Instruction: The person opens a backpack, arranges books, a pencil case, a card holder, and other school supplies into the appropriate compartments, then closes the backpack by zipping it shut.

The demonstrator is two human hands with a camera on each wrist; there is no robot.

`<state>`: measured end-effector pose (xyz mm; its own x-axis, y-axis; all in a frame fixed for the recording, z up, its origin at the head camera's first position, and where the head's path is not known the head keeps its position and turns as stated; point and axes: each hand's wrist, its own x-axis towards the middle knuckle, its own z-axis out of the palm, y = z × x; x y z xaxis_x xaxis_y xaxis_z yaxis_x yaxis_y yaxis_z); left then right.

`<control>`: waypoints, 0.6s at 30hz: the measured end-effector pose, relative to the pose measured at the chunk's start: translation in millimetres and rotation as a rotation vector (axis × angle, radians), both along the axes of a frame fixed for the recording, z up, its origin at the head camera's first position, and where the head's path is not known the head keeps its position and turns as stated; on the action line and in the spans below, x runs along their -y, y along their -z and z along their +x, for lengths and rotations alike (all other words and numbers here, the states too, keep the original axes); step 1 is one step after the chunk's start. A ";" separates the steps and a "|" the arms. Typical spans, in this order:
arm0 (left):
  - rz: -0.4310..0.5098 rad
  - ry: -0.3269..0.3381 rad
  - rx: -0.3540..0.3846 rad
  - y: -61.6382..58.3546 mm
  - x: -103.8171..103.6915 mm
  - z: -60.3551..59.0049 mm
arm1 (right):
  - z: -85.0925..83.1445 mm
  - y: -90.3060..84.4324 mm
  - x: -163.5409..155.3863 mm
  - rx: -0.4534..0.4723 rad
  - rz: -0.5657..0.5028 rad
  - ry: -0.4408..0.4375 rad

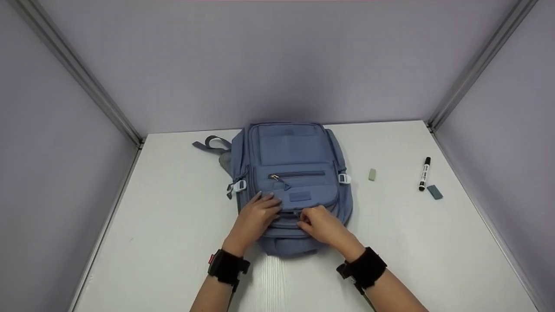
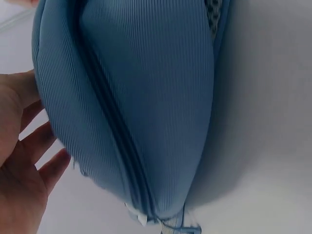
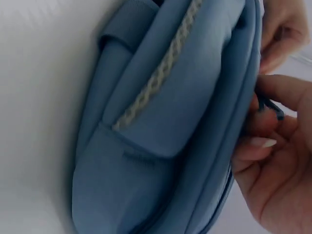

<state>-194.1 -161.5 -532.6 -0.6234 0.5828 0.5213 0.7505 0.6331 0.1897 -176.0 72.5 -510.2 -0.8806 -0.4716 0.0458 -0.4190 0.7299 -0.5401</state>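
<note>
A blue backpack (image 1: 290, 173) lies flat on the white table (image 1: 173, 242), front side up, with its top end towards me. My left hand (image 1: 260, 211) rests on the front pocket with fingers straight; in the left wrist view the left hand (image 2: 29, 161) lies against the backpack's (image 2: 146, 97) ribbed side. My right hand (image 1: 315, 222) is at the top edge of the bag. In the right wrist view the right hand (image 3: 263, 122) pinches a dark zipper pull (image 3: 271, 108) between thumb and fingers at the backpack's (image 3: 161, 126) seam.
To the right of the bag lie a small pale eraser (image 1: 372, 174), a black and white marker (image 1: 424, 173) and a teal eraser (image 1: 434, 192). A grey strap (image 1: 211, 143) sticks out at the bag's far left. Purple walls close in the table on three sides.
</note>
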 end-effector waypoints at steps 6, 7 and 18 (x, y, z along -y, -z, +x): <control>-0.024 -0.019 -0.052 6.3 -14.2 1.6 | 0.2 6.2 11.5 -0.116 0.007 0.088; -0.024 -0.022 -0.065 7.6 -15.6 1.3 | 0.2 6.6 11.3 -0.129 0.006 0.095; 0.022 -0.033 -0.144 14.6 -19.3 -2.6 | 2.5 9.4 -19.5 -0.211 -0.028 0.096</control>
